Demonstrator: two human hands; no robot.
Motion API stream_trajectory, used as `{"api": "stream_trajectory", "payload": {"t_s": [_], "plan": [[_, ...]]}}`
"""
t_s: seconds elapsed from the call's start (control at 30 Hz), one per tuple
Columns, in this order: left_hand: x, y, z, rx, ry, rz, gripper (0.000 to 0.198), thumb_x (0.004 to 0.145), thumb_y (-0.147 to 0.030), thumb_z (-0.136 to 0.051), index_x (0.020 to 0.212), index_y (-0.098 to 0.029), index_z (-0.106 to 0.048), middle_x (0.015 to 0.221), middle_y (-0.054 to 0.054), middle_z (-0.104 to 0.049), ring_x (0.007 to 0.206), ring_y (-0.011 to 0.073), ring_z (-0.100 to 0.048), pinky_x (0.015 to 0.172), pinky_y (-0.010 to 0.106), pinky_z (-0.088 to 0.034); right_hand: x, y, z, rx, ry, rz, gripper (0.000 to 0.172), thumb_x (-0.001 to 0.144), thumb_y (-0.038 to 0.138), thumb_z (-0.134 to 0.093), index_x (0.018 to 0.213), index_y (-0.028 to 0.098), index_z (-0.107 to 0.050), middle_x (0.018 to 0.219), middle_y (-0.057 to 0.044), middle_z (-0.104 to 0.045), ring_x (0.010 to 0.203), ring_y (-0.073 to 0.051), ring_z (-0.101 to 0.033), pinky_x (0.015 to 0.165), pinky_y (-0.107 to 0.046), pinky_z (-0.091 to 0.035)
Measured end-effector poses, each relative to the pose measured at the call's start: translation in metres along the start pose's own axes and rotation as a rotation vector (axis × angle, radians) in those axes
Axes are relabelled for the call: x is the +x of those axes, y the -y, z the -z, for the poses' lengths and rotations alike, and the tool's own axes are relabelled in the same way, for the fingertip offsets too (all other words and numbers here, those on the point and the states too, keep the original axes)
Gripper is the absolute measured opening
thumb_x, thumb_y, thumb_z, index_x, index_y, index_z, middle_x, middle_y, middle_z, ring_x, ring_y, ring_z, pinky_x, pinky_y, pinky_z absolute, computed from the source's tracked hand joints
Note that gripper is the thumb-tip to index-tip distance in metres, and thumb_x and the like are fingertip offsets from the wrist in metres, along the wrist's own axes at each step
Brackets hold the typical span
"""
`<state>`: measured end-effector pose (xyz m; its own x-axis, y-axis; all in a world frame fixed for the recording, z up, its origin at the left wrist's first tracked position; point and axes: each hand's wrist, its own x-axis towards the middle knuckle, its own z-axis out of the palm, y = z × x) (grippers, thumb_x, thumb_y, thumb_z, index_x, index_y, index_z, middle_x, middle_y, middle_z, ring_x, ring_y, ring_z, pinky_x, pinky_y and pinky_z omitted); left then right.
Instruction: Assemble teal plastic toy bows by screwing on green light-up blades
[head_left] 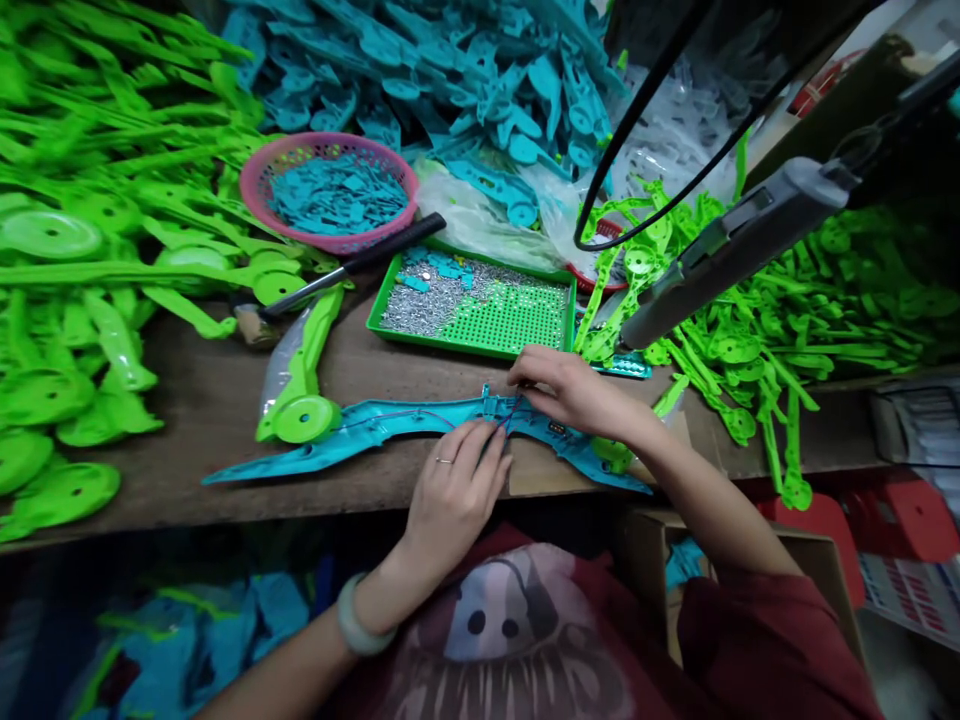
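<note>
A long blue bow-shaped plastic shell (382,415) lies hollow side up along the table's front edge. Thin dark red wire (420,413) runs inside it toward the middle. My left hand (457,480) is closed on the shell's near edge at the middle, fingertips by the wire. Just right of it, my right hand (566,390) pinches the wire over the shell, its fingertips partly hidden. A green plastic limb with a round disc (304,418) sits at the shell's left part. Another green piece (613,453) is at the right part, partly behind my right forearm.
Behind the shell stands a green tray (510,318) of small metal screws. A hammer (360,262) lies left of it, near a pink basket (255,190) of blue pieces. A grey electric screwdriver (735,250) hangs at right. Green parts (67,380) and blue parts (450,80) are heaped around.
</note>
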<state>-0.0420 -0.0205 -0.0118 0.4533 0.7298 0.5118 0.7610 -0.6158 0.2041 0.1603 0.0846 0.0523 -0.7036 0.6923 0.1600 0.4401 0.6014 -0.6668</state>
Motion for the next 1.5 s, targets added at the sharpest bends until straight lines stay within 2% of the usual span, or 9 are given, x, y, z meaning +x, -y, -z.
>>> {"api": "stream_trajectory", "payload": {"t_s": [0.23,0.4,0.6,0.77,0.93,1.07,1.23,1.37,1.5], "plan": [[0.000,0.003,-0.002,-0.026,-0.027,-0.015,0.023,0.095,-0.014,-0.063,0.117,-0.008,-0.063,0.111,0.017,-0.073,0.105,0.0304,-0.069,0.095,0.044,-0.056,0.006,-0.006,-0.003,0.016,0.032,0.054,0.013,0.095,0.015,-0.052,0.088,0.017,-0.062,0.103,-0.009,-0.060,0.092,-0.017,-0.059,0.082,-0.031,-0.050],[-0.003,0.009,-0.001,-0.020,0.016,-0.081,0.025,0.096,-0.013,-0.058,0.121,-0.014,-0.063,0.114,0.014,-0.074,0.111,0.0295,-0.069,0.098,0.044,-0.055,0.004,0.001,0.005,-0.032,0.200,0.083,0.003,0.092,0.017,-0.060,0.092,0.016,-0.062,0.110,-0.011,-0.059,0.099,-0.020,-0.059,0.088,-0.033,-0.052],[0.000,0.013,0.007,0.037,0.052,-0.172,0.023,0.097,-0.012,-0.055,0.116,-0.009,-0.067,0.115,0.018,-0.073,0.110,0.0302,-0.068,0.097,0.044,-0.054,-0.003,0.007,0.009,-0.277,0.367,0.061,0.009,0.089,0.006,-0.058,0.093,0.014,-0.061,0.108,-0.012,-0.057,0.095,-0.020,-0.054,0.081,-0.030,-0.047],[0.004,0.012,0.009,0.063,0.071,-0.195,0.029,0.098,-0.008,-0.048,0.120,-0.008,-0.067,0.114,0.018,-0.072,0.110,0.0314,-0.067,0.094,0.045,-0.054,-0.005,0.005,0.002,-0.362,0.373,0.023,0.003,0.093,0.013,-0.059,0.092,0.014,-0.062,0.104,-0.011,-0.056,0.091,-0.019,-0.051,0.076,-0.029,-0.042],[0.006,0.012,0.008,0.077,0.070,-0.179,0.029,0.099,-0.016,-0.055,0.122,-0.003,-0.066,0.111,0.020,-0.071,0.106,0.0319,-0.067,0.092,0.044,-0.056,-0.002,0.009,-0.006,-0.486,0.390,0.014,0.012,0.097,0.019,-0.055,0.094,0.013,-0.065,0.102,-0.011,-0.058,0.094,-0.021,-0.053,0.074,-0.030,-0.041],[0.005,0.011,0.008,0.063,0.074,-0.196,0.028,0.099,-0.013,-0.052,0.122,-0.004,-0.066,0.113,0.019,-0.070,0.107,0.0322,-0.067,0.092,0.045,-0.056,0.002,0.017,-0.011,-0.564,0.386,-0.133,0.019,0.101,0.018,-0.048,0.105,0.012,-0.066,0.104,-0.011,-0.059,0.088,-0.020,-0.056,0.066,-0.031,-0.036],[0.009,0.006,0.006,0.075,0.083,-0.127,0.025,0.100,-0.018,-0.055,0.111,-0.001,-0.069,0.109,0.020,-0.071,0.105,0.0314,-0.067,0.092,0.044,-0.058,0.006,0.019,-0.008,-0.466,0.416,-0.305,0.019,0.101,0.019,-0.050,0.100,0.013,-0.068,0.102,-0.008,-0.057,0.069,-0.014,-0.050,0.062,-0.029,-0.033],[0.012,0.009,0.005,0.051,0.119,-0.106,0.025,0.101,-0.019,-0.052,0.106,-0.003,-0.070,0.112,0.021,-0.070,0.107,0.0330,-0.066,0.087,0.045,-0.060,0.007,0.014,0.001,-0.277,0.416,-0.240,0.013,0.096,0.019,-0.060,0.090,0.011,-0.068,0.102,-0.008,-0.054,0.080,-0.015,-0.052,0.075,-0.028,-0.042],[0.009,0.017,0.000,-0.043,0.059,-0.179,0.018,0.099,-0.014,-0.054,0.104,-0.008,-0.070,0.105,0.016,-0.073,0.111,0.0291,-0.067,0.092,0.042,-0.060,0.004,0.010,0.006,-0.161,0.388,-0.174,0.023,0.100,0.022,-0.053,0.088,0.010,-0.069,0.099,-0.010,-0.054,0.091,-0.019,-0.054,0.086,-0.033,-0.046]]}}
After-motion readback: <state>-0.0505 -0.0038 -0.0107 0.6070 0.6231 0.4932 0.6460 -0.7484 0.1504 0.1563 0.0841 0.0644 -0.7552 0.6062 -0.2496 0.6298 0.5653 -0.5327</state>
